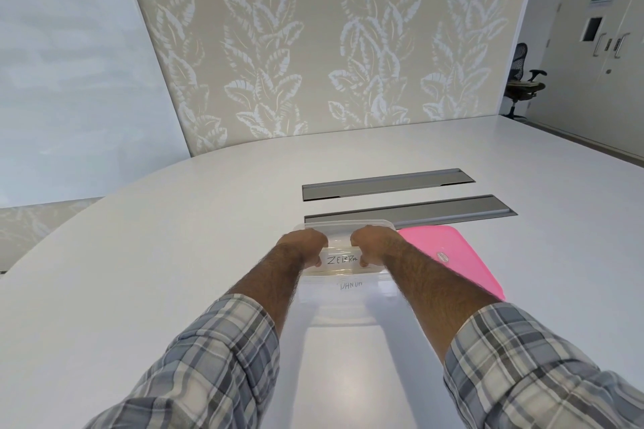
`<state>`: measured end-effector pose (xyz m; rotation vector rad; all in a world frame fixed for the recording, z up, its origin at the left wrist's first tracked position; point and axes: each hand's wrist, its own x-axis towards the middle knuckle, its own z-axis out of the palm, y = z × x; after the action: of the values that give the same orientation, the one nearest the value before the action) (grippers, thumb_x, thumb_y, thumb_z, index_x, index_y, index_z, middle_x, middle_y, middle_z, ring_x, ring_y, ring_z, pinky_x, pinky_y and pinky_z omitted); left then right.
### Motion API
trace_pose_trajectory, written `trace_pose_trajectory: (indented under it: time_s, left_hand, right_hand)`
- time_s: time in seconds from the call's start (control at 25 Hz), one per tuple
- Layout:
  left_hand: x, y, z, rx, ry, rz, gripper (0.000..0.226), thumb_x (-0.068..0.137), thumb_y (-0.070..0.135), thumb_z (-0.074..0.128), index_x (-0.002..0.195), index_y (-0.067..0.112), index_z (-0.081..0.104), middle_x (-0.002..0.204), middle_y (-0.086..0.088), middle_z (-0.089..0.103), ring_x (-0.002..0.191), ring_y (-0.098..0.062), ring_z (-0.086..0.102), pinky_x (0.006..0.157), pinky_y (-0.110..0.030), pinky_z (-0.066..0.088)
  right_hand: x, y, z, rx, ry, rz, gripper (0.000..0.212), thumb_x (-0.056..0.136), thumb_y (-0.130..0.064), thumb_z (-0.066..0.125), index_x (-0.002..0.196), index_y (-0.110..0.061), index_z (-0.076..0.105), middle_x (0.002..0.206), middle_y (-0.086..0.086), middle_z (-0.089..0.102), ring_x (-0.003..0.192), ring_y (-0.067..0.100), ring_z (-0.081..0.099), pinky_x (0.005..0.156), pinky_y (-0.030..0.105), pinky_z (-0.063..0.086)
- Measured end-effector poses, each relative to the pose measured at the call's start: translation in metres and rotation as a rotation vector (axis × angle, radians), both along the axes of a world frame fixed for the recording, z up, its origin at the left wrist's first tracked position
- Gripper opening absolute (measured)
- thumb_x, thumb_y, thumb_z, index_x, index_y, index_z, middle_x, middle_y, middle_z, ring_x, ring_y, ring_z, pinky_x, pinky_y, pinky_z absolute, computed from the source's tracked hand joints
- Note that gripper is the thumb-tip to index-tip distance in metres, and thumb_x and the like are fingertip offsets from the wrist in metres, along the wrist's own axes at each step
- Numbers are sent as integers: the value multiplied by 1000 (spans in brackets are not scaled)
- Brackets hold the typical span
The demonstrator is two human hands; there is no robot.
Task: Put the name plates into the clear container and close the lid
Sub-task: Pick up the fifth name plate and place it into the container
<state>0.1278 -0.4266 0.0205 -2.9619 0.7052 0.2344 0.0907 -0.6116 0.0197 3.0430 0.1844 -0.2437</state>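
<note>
A clear container [343, 225] sits on the white table in front of me, its rim visible beyond my hands. Both hands hold a white name plate reading "ZEBRA" [342, 260] over the container's opening. My left hand [306, 247] grips the plate's left end and my right hand [374, 245] grips its right end. Through the container's near wall I see another name plate [350, 284] with faint upside-down writing. The pink lid [449, 256] lies flat on the table just right of the container, partly hidden by my right forearm.
Two long grey cable-tray flaps [386, 183] [411, 211] are set into the white table [174, 237] just beyond the container. A leaf-patterned wall stands behind the table. An office chair [522, 80] and a door are at the far right.
</note>
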Motion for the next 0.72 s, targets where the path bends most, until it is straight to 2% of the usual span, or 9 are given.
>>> trace_pose_trajectory:
  time_s: [0.16, 0.32, 0.44, 0.64, 0.72]
  left_hand:
    - [-3, 3, 4, 5, -8, -10, 52, 90, 25, 69, 140, 29, 53, 143, 5, 54, 130, -21, 53, 98, -39, 45]
    - [-7, 6, 18, -29, -13, -32, 44, 92, 37, 65, 135, 29, 57, 138, 7, 57, 127, -17, 54, 99, -38, 46]
    - [-16, 7, 33, -93, -66, -29, 38, 93, 43, 58, 129, 31, 61, 134, 8, 60, 123, -17, 57, 95, -37, 48]
    - [-36, 8, 52, -176, -113, 24, 38, 95, 42, 53, 132, 33, 59, 140, 7, 56, 128, -20, 53, 98, -38, 45]
    - [-44, 10, 55, -187, -143, 25, 43, 97, 42, 52, 139, 32, 54, 149, 6, 48, 136, -21, 46, 106, -40, 42]
  right_hand:
    - [-5, -1, 6, -11, -9, 11, 43, 88, -21, 72, 128, -14, 60, 131, 6, 63, 117, 27, 62, 97, 40, 53]
    - [-14, -4, 18, 13, -84, 31, 33, 93, -29, 63, 123, -15, 62, 127, 3, 64, 116, 25, 61, 96, 40, 52]
    - [-22, -4, 30, 57, -151, 37, 38, 96, -44, 55, 119, -15, 64, 120, 3, 67, 112, 25, 62, 94, 39, 52]
    - [-39, -6, 44, 120, -228, 20, 43, 100, -53, 42, 98, -15, 62, 103, 5, 68, 101, 27, 64, 74, 33, 43]
    - [-47, -7, 47, 155, -240, 6, 46, 101, -55, 36, 105, -17, 60, 111, 4, 67, 109, 27, 62, 81, 37, 46]
